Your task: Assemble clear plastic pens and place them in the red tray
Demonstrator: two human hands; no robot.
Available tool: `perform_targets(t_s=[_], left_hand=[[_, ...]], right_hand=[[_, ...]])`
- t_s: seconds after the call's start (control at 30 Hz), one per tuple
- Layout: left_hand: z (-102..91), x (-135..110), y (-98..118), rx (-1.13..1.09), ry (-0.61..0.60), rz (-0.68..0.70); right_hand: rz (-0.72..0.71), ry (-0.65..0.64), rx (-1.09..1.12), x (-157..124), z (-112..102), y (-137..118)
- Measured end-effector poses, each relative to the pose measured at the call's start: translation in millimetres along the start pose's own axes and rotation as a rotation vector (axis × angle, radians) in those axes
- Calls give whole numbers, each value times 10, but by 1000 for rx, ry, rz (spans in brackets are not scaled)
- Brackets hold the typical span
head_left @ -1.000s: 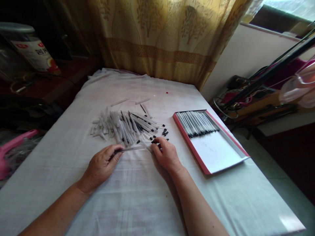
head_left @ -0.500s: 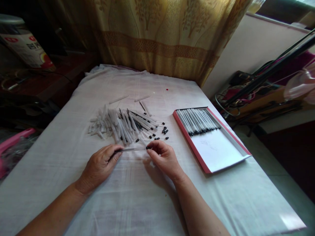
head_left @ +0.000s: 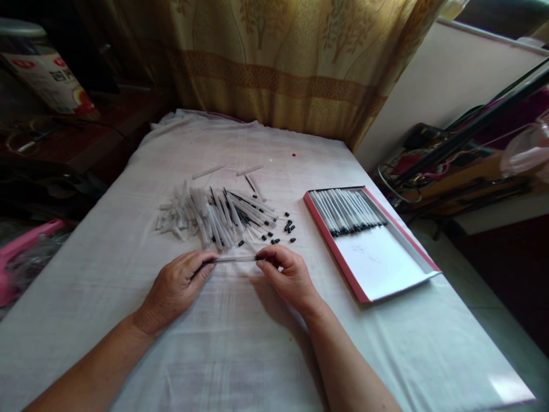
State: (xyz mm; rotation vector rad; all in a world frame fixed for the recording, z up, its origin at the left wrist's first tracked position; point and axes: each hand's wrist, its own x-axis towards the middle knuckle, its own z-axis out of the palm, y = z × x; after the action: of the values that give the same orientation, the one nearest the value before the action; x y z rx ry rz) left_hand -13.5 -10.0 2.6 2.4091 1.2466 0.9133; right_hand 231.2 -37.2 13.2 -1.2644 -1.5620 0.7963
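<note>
A clear pen barrel (head_left: pixel 235 260) with a dark refill inside lies level between my two hands. My left hand (head_left: pixel 176 284) is closed round its left end, which the fingers hide. At its right end my right hand (head_left: pixel 288 277) pinches a small black pen plug (head_left: pixel 258 258), mostly covered by thumb and forefinger. Just beyond the hands lies a heap of pen barrels (head_left: pixel 214 217), with dark refills among them and short clear caps (head_left: pixel 174 220) at its left. Several loose black plugs (head_left: pixel 289 225) are scattered right of the heap.
A shallow red-edged box (head_left: pixel 337 254) at the right holds a row of pens (head_left: pixel 349 212) with black ends. All rest on a white tablecloth (head_left: pixel 231 343). A patterned curtain (head_left: pixel 274 68) hangs behind; a pink-handled thing (head_left: pixel 26 243) stands at the left edge.
The black plug, partly visible at the barrel's right end before, now sits in line with it and is more covered by my right fingers. The view has shifted slightly; both hands stay in place.
</note>
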Motion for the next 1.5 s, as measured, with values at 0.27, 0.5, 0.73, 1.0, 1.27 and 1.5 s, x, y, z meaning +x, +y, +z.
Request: perform_targets(t_s=[0.27, 0.5, 0.73, 1.0, 1.27, 1.5], left_hand=[[17, 6, -22, -45, 8, 30], [0, 4, -3, -44, -9, 11], [0, 4, 1, -59, 2, 47], [6, -2, -12, -39, 8, 34], [6, 0, -5, -45, -2, 24], [3, -2, -13, -55, -17, -4]], right_hand=[[-82, -48, -164, 5, -57, 0], [-70, -69, -220, 8, -56, -28], [-47, -71, -347, 1, 8, 33], [15, -65, -185, -26, -27, -14], [5, -98, -245, -14, -26, 4], [34, -99, -187, -30, -52, -7]])
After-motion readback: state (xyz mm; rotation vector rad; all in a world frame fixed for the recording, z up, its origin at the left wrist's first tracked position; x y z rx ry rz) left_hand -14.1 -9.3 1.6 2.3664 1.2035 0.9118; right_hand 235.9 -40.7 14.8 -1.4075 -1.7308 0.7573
